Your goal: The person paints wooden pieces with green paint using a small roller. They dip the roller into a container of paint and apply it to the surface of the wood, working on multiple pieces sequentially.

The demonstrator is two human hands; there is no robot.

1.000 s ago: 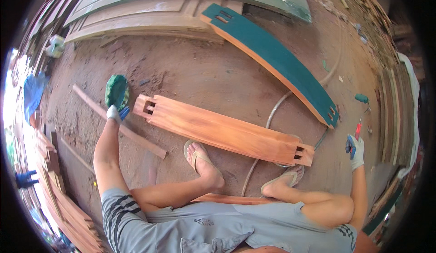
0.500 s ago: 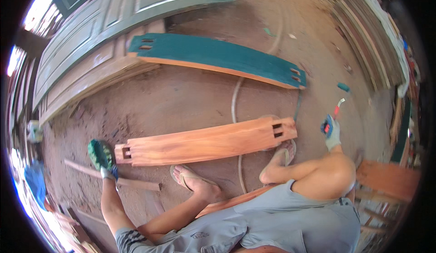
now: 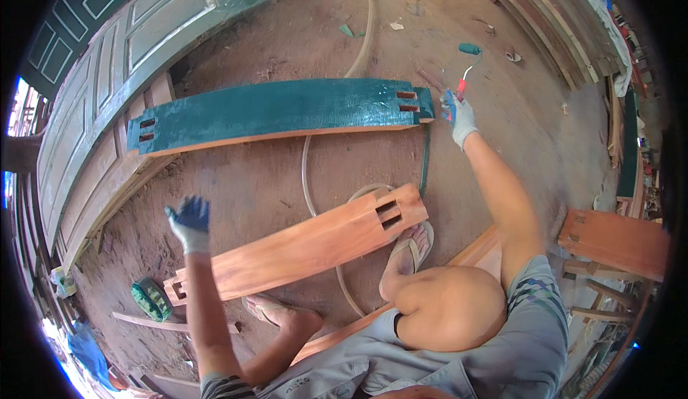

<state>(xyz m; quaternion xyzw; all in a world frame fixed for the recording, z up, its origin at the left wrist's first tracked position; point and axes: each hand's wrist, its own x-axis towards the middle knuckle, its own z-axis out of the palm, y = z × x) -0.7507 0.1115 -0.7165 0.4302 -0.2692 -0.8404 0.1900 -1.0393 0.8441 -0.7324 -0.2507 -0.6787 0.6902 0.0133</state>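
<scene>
"What is the right hand (image 3: 461, 116) doing?"

"It's closed around the red handle (image 3: 461, 86) of a roller (image 3: 469, 49), fingers curled in, the arm stretched well forward. The blue of the palm side shows at the fingers, white toward the wrist."

"Where's the roller head?"

"Past the hand, pointing away from the person. It's green and sits beyond the right end of the painted board (image 3: 279, 112), apart from it. I can't tell how high above the ground (image 3: 251, 177) it is."

"And the hand itself, does it touch that board?"

"It's just beside the right end. I can't make out any contact."

"Now the left hand (image 3: 190, 223)?"

"Bare of any object: fingers spread, thumb out to the left. It's held up between the painted board and the bare board (image 3: 301, 252), and its forearm crosses in front of the bare one near the left end."

"How do the boards lie?"

"The painted one is farther off, green on top, glossy toward the right, with an orange-brown edge. The bare one slants nearer the feet, slots at both ends, its right end close to a sandal (image 3: 412, 250)."

"The tray (image 3: 152, 302)?"

"Green, crinkled, on the ground by the bare board's left end, near a wood strip (image 3: 147, 321)."
</scene>
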